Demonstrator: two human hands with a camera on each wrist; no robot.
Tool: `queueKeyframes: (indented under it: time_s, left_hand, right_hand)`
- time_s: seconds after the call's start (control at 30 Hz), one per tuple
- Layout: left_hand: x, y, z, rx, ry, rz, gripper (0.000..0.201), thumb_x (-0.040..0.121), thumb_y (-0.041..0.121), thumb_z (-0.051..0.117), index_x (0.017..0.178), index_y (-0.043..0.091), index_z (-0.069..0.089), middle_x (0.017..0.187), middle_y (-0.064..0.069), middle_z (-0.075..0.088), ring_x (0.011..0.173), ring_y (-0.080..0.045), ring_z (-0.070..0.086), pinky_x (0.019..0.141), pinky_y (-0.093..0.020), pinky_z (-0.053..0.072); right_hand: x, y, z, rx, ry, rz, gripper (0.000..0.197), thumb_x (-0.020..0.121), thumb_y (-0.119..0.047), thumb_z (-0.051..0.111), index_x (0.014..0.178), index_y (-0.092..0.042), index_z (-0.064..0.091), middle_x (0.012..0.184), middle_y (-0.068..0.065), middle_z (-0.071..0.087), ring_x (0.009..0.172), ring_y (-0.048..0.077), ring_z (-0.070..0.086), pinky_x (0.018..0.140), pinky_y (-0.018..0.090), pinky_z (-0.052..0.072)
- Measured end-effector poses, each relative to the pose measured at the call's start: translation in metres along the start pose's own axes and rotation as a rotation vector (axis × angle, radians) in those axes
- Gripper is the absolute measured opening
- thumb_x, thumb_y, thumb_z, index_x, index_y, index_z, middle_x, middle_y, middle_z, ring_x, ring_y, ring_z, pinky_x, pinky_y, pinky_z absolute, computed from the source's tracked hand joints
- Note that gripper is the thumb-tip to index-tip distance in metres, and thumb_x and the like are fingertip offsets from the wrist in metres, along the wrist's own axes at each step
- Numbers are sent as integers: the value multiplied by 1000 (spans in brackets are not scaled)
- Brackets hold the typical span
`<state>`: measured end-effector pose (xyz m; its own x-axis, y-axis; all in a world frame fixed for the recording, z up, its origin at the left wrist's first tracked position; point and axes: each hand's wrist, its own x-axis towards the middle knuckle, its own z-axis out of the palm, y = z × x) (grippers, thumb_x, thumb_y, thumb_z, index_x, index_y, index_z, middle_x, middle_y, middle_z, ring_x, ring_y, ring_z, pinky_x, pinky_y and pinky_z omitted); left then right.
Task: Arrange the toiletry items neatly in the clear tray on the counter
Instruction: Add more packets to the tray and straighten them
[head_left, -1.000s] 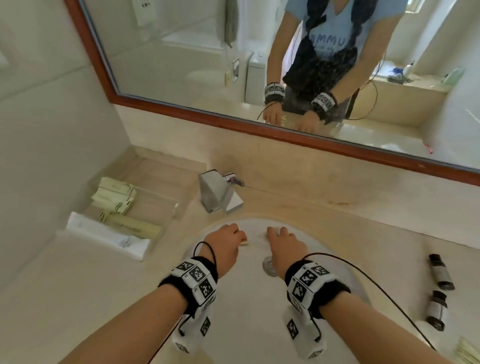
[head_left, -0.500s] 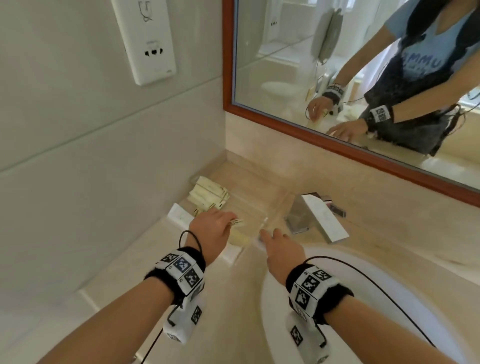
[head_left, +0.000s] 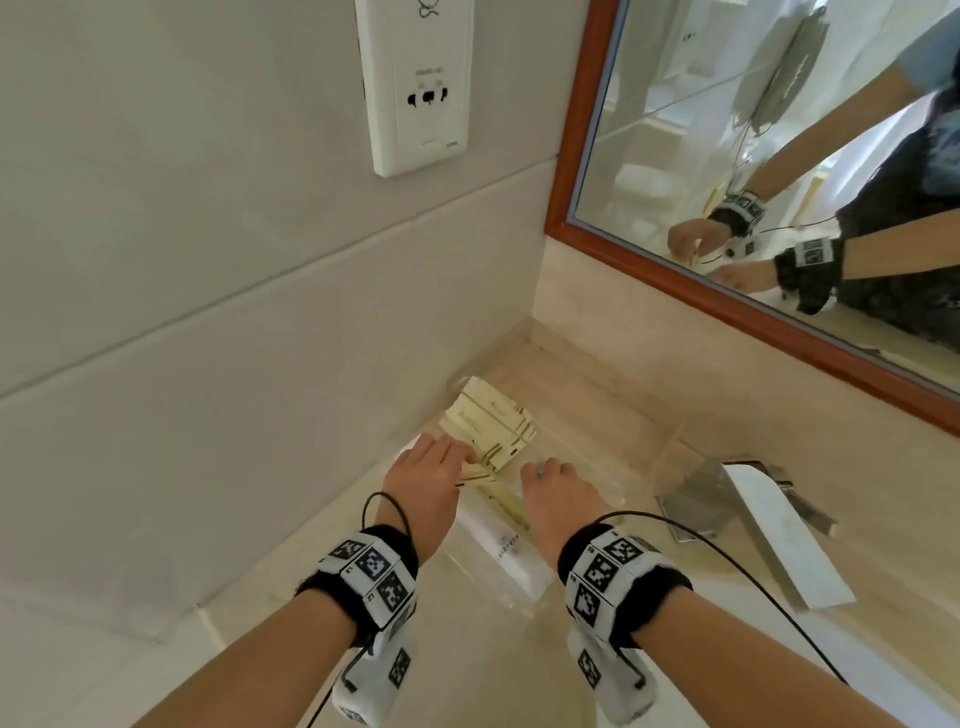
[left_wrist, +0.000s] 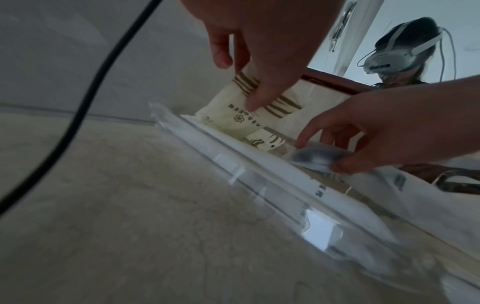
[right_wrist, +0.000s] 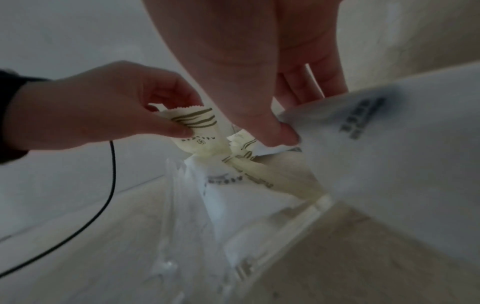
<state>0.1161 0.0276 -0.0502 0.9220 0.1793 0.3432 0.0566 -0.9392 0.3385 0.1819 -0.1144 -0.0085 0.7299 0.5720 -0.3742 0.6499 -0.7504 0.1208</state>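
Your hands are over the tray (head_left: 670, 441), which sits on the counter (head_left: 291, 587). Your left hand (head_left: 431, 467) pinches a cream sachet (right_wrist: 200, 131) above the stack (head_left: 491, 418). Your right hand (head_left: 558, 483), just beside it, grips what looks like a white packet (right_wrist: 389, 148).

Both hands now reach from the sink over to the clear tray (head_left: 670, 441): the left hand (head_left: 431, 470) lowers a cream sachet (right_wrist: 200, 131) in, the right hand (head_left: 558, 486) a white packet (right_wrist: 389, 144).
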Motion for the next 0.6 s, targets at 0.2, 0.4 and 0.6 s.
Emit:
queueKeyframes:
  time_s: [0.2, 0.4, 0.6]
  left_hand:
    - [8, -1, 8, -11, -3, 2, 44, 39, -6, 79, 69, 18, 58, 68, 5, 60, 59, -16, 57, 46, -20, 43]
    - [18, 0, 16, -18, -4, 14, 46, 34, -15, 73, 66, 17, 60, 69, 3, 60, 58, -15, 58, 43, -17, 38]
    - [24, -1, 20, 7, -31, 9, 45, 34, -14, 75, 64, 16, 60, 68, 3, 61, 56, -14, 60, 41, -12, 30]
  right_hand:
    - [11, -6, 5, -67, 28, -74, 45, 87, 4, 51, 130, -1, 40, 125, 17, 49, 115, 31, 50, 89, 36, 47]
    - [18, -8, -1, -92, 118, -106, 46, 44, -5, 85, 87, 1, 69, 82, 17, 66, 67, 26, 66, 49, 27, 51]
    - [8, -3, -2, -66, 18, -139, 46, 67, -2, 74, 110, 7, 59, 103, 21, 59, 86, 31, 62, 66, 34, 52]
